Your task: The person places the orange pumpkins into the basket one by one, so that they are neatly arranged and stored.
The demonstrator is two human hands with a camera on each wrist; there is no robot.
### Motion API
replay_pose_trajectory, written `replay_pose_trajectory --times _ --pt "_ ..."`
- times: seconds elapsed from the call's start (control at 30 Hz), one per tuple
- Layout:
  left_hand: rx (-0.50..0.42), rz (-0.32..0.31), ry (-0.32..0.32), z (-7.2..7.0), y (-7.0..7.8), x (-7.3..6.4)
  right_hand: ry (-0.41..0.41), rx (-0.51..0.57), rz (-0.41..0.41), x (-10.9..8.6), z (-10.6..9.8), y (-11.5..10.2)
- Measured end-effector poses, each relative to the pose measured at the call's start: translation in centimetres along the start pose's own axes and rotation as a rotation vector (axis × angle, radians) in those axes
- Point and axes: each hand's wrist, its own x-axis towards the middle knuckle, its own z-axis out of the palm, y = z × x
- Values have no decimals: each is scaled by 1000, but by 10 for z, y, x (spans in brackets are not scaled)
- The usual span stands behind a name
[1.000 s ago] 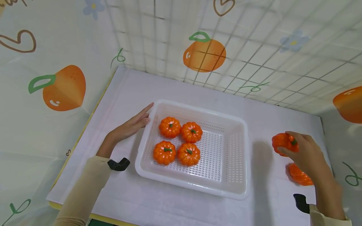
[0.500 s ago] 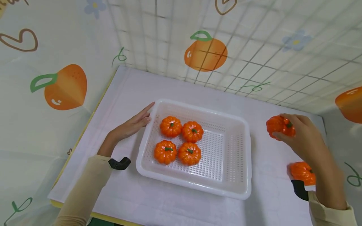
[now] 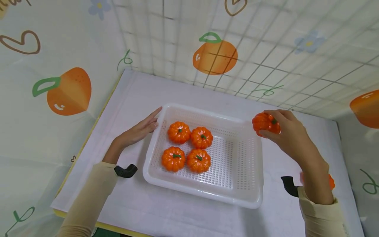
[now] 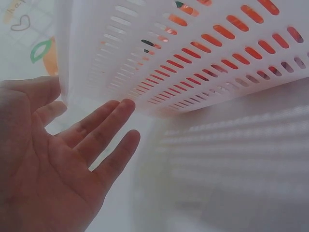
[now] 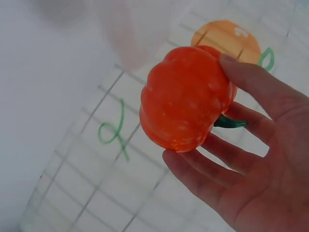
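Note:
My right hand (image 3: pixel 291 140) grips a small orange pumpkin (image 3: pixel 263 124) with a green stem, above the right rim of a white perforated basket (image 3: pixel 207 198). In the right wrist view, thumb and fingers wrap around that pumpkin (image 5: pixel 186 99), its stem toward the palm. My left hand (image 3: pixel 137 132) touches the basket's left wall with fairly straight fingers. The left wrist view shows this hand (image 4: pixel 72 154) against the slotted side (image 4: pixel 111 48). Inside the basket, several similar pumpkins (image 3: pixel 179 132) sit grouped in the left half. Another pumpkin (image 3: pixel 332 181) is mostly hidden behind my right forearm.
The basket stands on a table with a white cover (image 3: pixel 177 220). A wire grid (image 3: pixel 266 65) behind a fruit-printed sheet rises at the back. Printed sheets (image 3: pixel 23 131) also flank the left and right sides. The basket's right half shows bare mesh floor (image 3: pixel 223 164).
My right hand has carried the pumpkin leftward and away from me, from the table's right side to the basket's right rim. My left hand stays at the basket.

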Motion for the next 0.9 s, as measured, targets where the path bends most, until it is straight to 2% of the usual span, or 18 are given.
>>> replay_pose_trajectory --times 0.2,0.5,0.63,0.9 --pt "-4 2 1 -1 -2 0 -44 34 -21 11 15 -24" --pt "-8 -4 2 -1 -2 0 -85 -31 -153 17 42 -53" --pt "0 -6 11 -1 -1 0 -107 -44 -205 18 56 -57" --pt "-11 0 -1 -1 -3 1 -177 -11 -186 20 83 -54"
